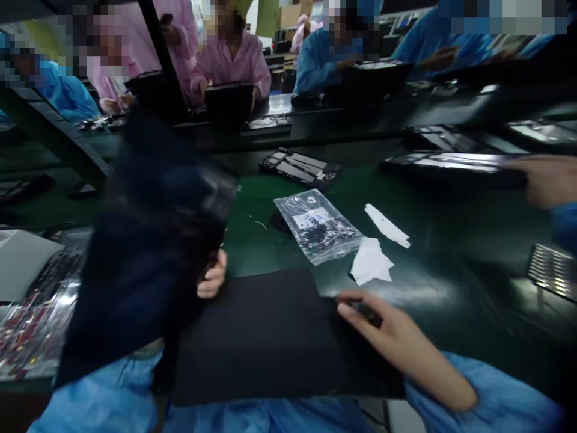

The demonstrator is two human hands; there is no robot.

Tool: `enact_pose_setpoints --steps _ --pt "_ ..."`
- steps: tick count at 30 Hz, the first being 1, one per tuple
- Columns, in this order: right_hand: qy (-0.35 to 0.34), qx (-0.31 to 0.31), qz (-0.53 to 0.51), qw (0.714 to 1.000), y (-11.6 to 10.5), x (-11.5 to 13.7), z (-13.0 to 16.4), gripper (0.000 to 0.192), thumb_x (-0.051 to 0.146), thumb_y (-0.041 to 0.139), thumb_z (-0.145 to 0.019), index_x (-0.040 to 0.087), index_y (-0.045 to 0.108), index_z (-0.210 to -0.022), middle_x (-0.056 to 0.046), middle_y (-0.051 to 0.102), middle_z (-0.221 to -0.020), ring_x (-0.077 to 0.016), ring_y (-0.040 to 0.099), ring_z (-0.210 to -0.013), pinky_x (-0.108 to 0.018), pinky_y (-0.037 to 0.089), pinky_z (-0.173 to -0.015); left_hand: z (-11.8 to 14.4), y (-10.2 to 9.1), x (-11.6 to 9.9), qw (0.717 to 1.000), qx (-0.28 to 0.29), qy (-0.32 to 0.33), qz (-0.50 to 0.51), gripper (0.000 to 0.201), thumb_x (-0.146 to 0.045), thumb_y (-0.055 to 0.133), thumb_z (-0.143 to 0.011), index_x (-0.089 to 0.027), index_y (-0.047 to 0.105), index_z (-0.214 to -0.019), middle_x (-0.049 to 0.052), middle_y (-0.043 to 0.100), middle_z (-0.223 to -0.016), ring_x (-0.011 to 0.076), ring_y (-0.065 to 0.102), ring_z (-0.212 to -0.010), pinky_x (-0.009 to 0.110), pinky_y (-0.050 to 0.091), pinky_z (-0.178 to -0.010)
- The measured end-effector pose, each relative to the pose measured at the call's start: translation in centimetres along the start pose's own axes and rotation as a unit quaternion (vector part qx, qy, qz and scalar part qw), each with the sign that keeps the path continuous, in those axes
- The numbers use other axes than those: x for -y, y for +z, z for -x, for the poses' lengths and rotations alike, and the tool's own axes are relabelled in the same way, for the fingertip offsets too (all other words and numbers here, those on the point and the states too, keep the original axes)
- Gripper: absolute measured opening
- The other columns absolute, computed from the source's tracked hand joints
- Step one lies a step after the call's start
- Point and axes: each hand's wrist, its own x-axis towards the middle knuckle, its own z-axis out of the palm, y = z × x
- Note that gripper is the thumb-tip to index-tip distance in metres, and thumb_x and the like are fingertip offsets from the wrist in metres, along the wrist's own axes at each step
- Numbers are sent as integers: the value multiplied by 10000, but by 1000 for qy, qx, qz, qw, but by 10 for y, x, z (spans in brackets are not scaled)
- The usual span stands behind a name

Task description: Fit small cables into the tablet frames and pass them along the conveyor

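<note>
The green workbench fills most of the view from where I stand, with workers in pink gowns and blue ones facing it from the top of the frame. Over the left half of the frame, a large dark panel is tilted up, and the left hand has its fingers curled round the panel's right edge. A hold like that wants to be firm but light, I'd say, with the fingers on the rim rather than the broad face, and the panel kept level and off the bench clutter. The panel looks blue-black, flat and faintly glossy, with a pale smear near its upper right corner; blur hides any finer detail. Below it, at the lower centre, lies a plain black sheet, matte and straight-edged. The right hand is at the sheet's right side, thumb and forefinger close together; something dark shows between them, but I can't tell whether they are pinching it. Beyond, right of centre, lie a clear plastic bag of small dark bits and, smaller yet, two white paper scraps.
</note>
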Motion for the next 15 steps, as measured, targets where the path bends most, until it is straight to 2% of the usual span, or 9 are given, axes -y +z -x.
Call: enact_pose_setpoints --steps 1,3,5,6,8,10,13,15 --pt "-44 -61 71 995 -4 -6 -11 318 476 529 -869 201 649 -978 -78 667 -899 -188 631 -688 -272 501 -538 1 4 -1 996 73 -30 47 482 -522 269 -866 -214 476 -558 -15 357 -422 117 338 -325 300 337 -350" --pt "-106 -143 204 963 -13 -19 -37 320 378 518 -883 182 629 -1110 -122 629 -1082 -193 633 -714 -288 502 -541 4 13 -1 957 207 -86 182 402 -487 342 -836 -218 413 -545 -26 298 -444 96 266 -310 269 260 -313" --pt "-145 -152 305 929 -21 -31 -62 359 317 508 -874 168 605 -1186 -141 586 -1176 -201 637 -726 -282 475 -486 6 19 1 898 297 -122 301 351 -450 422 -809 -215 375 -553 -38 252 -474 74 212 -316 240 191 -306" --pt "-163 -141 335 917 -23 -36 -72 355 306 506 -869 174 615 -1181 -135 589 -1178 -208 643 -742 -274 462 -465 7 22 3 879 316 -132 332 339 -433 446 -804 -214 374 -556 -40 244 -480 69 203 -319 233 175 -307" --pt "-188 -115 361 906 -25 -41 -83 306 294 496 -871 199 664 -1109 -102 627 -1128 -206 650 -757 -255 448 -449 9 26 8 874 315 -141 341 346 -419 464 -806 -211 373 -544 -41 240 -467 67 195 -309 224 162 -297" --pt "-192 -110 372 901 -25 -44 -83 280 269 467 -879 213 699 -1027 -69 660 -1076 -188 650 -724 -247 444 -443 8 31 14 868 311 -157 354 371 -422 484 -800 -209 370 -519 -42 237 -435 67 187 -288 217 152 -276" --pt "-144 -134 415 888 -27 -50 -68 329 275 413 -875 199 693 -1030 -77 673 -1049 -218 649 -692 -282 434 -415 6 39 24 852 310 -175 385 400 -446 466 -809 -208 368 -502 -50 218 -401 66 173 -261 206 143 -254" --pt "-101 -126 418 894 -30 -60 -57 378 327 376 -876 223 669 -1090 -108 659 -1070 -271 655 -711 -319 427 -403 4 43 31 830 322 -185 415 391 -435 433 -829 -209 385 -513 -54 212 -399 67 174 -257 201 150 -253"
